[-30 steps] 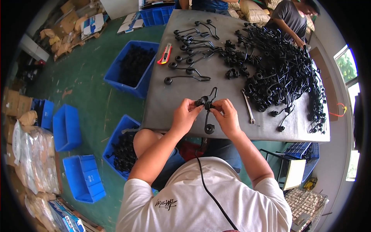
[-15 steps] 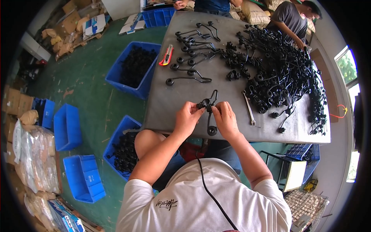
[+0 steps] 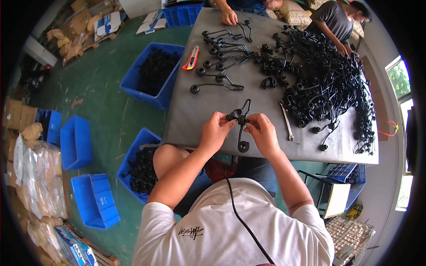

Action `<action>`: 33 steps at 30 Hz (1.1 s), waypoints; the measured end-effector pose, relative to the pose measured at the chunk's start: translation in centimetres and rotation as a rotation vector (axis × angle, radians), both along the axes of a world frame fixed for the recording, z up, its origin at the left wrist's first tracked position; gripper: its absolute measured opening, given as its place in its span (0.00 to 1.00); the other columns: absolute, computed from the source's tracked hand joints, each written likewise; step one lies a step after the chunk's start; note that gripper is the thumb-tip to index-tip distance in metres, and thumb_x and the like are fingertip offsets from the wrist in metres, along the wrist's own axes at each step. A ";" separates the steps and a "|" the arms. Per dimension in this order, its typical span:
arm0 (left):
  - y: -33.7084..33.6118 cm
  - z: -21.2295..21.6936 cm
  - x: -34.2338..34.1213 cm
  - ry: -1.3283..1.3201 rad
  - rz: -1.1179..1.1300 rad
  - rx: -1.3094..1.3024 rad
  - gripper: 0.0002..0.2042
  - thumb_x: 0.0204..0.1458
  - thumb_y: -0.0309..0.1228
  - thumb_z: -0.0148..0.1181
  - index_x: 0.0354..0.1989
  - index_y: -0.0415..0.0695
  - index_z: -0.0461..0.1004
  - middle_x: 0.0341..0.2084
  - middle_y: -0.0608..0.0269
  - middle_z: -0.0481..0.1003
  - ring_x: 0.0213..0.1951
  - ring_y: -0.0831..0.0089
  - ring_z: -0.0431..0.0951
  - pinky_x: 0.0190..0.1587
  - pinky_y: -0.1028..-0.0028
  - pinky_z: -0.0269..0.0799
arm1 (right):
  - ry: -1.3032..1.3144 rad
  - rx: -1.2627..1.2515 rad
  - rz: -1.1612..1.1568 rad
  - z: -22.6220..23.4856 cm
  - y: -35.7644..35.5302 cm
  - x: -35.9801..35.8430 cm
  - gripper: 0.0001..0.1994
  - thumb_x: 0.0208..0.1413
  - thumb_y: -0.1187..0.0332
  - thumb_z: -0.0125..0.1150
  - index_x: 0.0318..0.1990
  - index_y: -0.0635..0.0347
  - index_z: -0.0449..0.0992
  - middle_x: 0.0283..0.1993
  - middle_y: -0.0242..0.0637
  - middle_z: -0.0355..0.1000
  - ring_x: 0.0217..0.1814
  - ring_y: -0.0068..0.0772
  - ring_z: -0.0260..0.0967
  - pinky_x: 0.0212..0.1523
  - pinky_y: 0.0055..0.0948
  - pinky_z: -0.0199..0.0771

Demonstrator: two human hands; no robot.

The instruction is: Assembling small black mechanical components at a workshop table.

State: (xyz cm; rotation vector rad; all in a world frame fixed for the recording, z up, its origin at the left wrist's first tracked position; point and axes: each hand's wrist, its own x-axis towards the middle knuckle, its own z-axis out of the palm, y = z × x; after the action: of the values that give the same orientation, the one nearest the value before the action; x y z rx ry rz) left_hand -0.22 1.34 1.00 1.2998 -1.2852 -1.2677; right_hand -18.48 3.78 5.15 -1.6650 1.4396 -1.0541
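Over the near table edge, both of my hands pinch a black bent-rod part [image 3: 243,146] with a ring at its lower end and a narrow loop at the top. My left hand [image 3: 215,130] is closed on a dark rubber bushing [image 3: 233,115] on the rod's left side. On the opposite side, the fingertips of my right hand [image 3: 262,134] press on the rod's middle, partly covering it. Several similar bent rods [image 3: 216,86] with round ends lie in a row beyond my hands. An open-end wrench [image 3: 286,120] rests to the right.
A red utility knife [image 3: 191,58] lies near the table's left edge. A large heap of black rod parts [image 3: 317,88] covers the right side. Blue bins [image 3: 171,86] stand on the floor at left. Across the table, a co-worker's hand [image 3: 229,17] touches a rod; another person reaches into the heap.
My hands stay on the same part, with my right fingers shifted slightly. The co-worker's hand at the far edge has come in onto a bent rod there.
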 end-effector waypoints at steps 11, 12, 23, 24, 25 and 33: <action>0.1 0.0 0.1 -0.097 0.023 -0.056 0.15 0.54 0.34 0.70 0.40 0.38 0.72 0.31 0.56 0.82 0.33 0.72 0.82 0.36 0.72 0.76 | -0.085 0.008 0.048 -0.9 -0.3 -0.7 0.07 0.58 0.81 0.62 0.42 0.68 0.71 0.41 0.41 0.71 0.37 0.30 0.79 0.37 0.26 0.78; 0.1 0.1 0.1 -0.097 0.023 -0.055 0.15 0.54 0.34 0.70 0.40 0.38 0.72 0.31 0.56 0.82 0.33 0.72 0.82 0.36 0.72 0.76 | -0.107 0.023 0.050 -1.0 -0.4 -0.8 0.07 0.58 0.80 0.62 0.42 0.67 0.71 0.40 0.40 0.72 0.37 0.30 0.79 0.37 0.26 0.77; 0.2 0.1 0.2 -0.163 0.040 -0.142 0.15 0.52 0.33 0.71 0.40 0.38 0.72 0.30 0.57 0.82 0.29 0.72 0.82 0.32 0.71 0.75 | -0.054 0.130 0.011 -0.2 -0.1 -0.5 0.07 0.61 0.75 0.62 0.40 0.67 0.70 0.35 0.40 0.74 0.33 0.28 0.78 0.35 0.25 0.76; 0.2 0.2 0.2 -0.163 0.039 -0.142 0.15 0.52 0.33 0.71 0.40 0.38 0.72 0.30 0.57 0.82 0.29 0.72 0.82 0.32 0.71 0.75 | -0.068 0.160 0.009 -0.1 -0.1 -0.6 0.07 0.61 0.74 0.62 0.40 0.66 0.70 0.35 0.40 0.74 0.33 0.28 0.78 0.35 0.26 0.76; 0.2 0.3 0.3 -0.148 0.031 -0.140 0.15 0.52 0.33 0.71 0.39 0.38 0.73 0.30 0.56 0.82 0.29 0.72 0.82 0.32 0.71 0.75 | -0.068 0.159 0.009 -0.1 -0.1 -0.5 0.07 0.61 0.74 0.62 0.40 0.66 0.70 0.35 0.40 0.74 0.33 0.28 0.78 0.35 0.26 0.76; 0.3 0.5 0.0 -0.124 0.016 -0.091 0.14 0.52 0.32 0.71 0.39 0.37 0.73 0.29 0.57 0.81 0.30 0.72 0.81 0.34 0.71 0.75 | -0.028 0.016 -0.011 -0.6 0.4 -0.2 0.05 0.63 0.75 0.59 0.41 0.66 0.70 0.33 0.36 0.74 0.33 0.24 0.76 0.36 0.24 0.75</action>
State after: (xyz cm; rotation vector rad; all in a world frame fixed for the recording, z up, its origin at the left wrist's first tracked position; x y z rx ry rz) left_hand -0.27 1.66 1.48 1.3386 -1.3995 -1.1190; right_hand -18.68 4.21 4.52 -1.6264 1.4369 -1.0651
